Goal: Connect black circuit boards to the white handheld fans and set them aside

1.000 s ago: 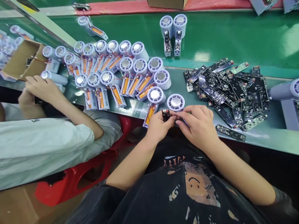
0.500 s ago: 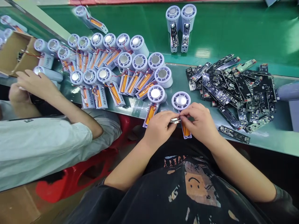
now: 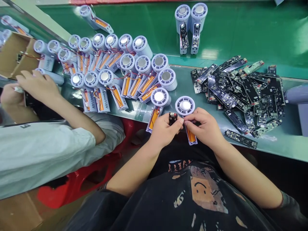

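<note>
My left hand (image 3: 165, 128) is closed on a black circuit board (image 3: 173, 118) that stands up between thumb and fingers, its end with white and red connectors on top. Beside it my right hand (image 3: 203, 126) is pinched, its fingertips nearly meeting my left thumb. What those fingertips hold is too small to make out. Right at my hands is a lilac handheld fan (image 3: 184, 106), head up, with an orange battery (image 3: 191, 136) in its open handle. My right fingers partly cover that handle. Another open fan (image 3: 159, 97) stands just left of it.
Several lilac fans (image 3: 141, 64) with exposed wires and batteries crowd the left bench. Two fans (image 3: 199, 19) with boards on their handles stand at the back. A heap of circuit boards (image 3: 240, 89) lies right. A co-worker's hands (image 3: 36, 85) work near a cardboard box (image 3: 16, 54).
The circuit board in my left hand has turned from edge-on to upright, showing its connector end. My right hand stays pinched near the fan's handle.
</note>
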The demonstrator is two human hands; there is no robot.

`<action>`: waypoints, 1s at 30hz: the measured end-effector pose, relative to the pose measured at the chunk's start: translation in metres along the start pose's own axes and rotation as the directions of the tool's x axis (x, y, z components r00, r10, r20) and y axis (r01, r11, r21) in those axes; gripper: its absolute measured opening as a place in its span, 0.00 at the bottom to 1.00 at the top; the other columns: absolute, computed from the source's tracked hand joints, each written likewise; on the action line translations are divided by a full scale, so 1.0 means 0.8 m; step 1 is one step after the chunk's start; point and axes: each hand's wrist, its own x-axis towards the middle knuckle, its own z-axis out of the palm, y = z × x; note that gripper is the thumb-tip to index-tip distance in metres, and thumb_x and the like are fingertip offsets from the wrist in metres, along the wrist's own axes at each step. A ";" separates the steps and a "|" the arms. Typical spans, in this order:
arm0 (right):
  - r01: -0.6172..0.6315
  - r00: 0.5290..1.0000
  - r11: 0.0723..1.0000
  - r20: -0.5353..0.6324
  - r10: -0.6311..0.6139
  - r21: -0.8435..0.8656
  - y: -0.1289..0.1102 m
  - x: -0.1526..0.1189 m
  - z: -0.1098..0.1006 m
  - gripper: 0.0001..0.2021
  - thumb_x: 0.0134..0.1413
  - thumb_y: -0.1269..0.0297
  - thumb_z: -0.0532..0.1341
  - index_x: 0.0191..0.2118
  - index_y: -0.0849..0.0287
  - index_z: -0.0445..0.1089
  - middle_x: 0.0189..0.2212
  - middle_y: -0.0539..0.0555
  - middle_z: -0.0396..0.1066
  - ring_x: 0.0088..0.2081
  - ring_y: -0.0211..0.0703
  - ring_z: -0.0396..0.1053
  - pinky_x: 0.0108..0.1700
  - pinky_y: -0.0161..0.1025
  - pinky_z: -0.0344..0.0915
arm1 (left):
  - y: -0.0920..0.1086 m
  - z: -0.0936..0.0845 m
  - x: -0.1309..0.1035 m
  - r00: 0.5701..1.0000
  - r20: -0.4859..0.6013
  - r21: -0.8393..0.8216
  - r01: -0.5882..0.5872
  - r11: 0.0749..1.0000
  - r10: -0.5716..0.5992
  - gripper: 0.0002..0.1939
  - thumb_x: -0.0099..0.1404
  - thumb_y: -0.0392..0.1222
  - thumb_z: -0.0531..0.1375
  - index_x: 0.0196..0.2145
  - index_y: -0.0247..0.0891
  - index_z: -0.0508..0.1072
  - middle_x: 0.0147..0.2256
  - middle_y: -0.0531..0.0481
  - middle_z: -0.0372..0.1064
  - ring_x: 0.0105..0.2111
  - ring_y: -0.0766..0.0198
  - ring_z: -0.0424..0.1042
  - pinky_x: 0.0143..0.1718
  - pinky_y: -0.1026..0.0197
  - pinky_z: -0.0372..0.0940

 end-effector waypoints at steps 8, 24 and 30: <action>-0.009 0.999 0.997 -0.040 0.012 0.078 -0.002 0.003 -0.001 0.06 0.53 0.70 0.64 0.28 0.54 0.78 0.23 0.48 0.64 0.29 0.38 0.64 0.35 0.39 0.60 | 0.005 -0.003 -0.006 0.999 -0.029 0.149 -0.011 0.989 0.015 0.10 0.62 0.47 0.61 0.32 0.36 0.70 0.26 0.54 0.69 0.22 0.69 0.68 0.24 0.66 0.65; 0.230 0.921 0.913 -0.227 -0.316 -0.338 -0.003 -0.007 0.025 0.10 0.53 0.69 0.63 0.22 0.55 0.71 0.23 0.48 0.66 0.31 0.41 0.61 0.38 0.43 0.50 | -0.002 -0.014 -0.039 0.988 0.039 0.372 -0.156 0.915 0.152 0.20 0.68 0.32 0.53 0.56 0.37 0.69 0.51 0.43 0.71 0.31 0.67 0.78 0.43 0.55 0.77; 0.235 0.908 0.883 -0.234 -0.349 -0.407 -0.007 -0.005 0.029 0.13 0.55 0.70 0.62 0.20 0.56 0.68 0.21 0.48 0.65 0.30 0.40 0.59 0.38 0.43 0.49 | -0.001 -0.012 -0.036 0.947 0.067 0.480 -0.307 0.822 0.314 0.20 0.66 0.28 0.53 0.54 0.37 0.70 0.50 0.44 0.74 0.53 0.57 0.74 0.56 0.48 0.71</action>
